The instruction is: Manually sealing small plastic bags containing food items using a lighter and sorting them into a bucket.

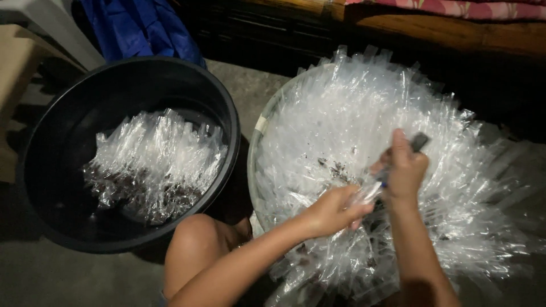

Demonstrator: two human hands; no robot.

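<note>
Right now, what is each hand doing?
Left hand: closed, pinching a clear plastic bag.
Right hand: closed around a dark tool.

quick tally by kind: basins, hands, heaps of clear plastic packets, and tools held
Round basins: 2, a black plastic basin and a pale basin
Heaps of clear plastic packets: 2, a small heap in the black one, a big heap over the pale one
Hands: 2, left hand pinching a packet, right hand
Dark tools: 1, a dark-handled tool in the right hand
Total: 7
</note>
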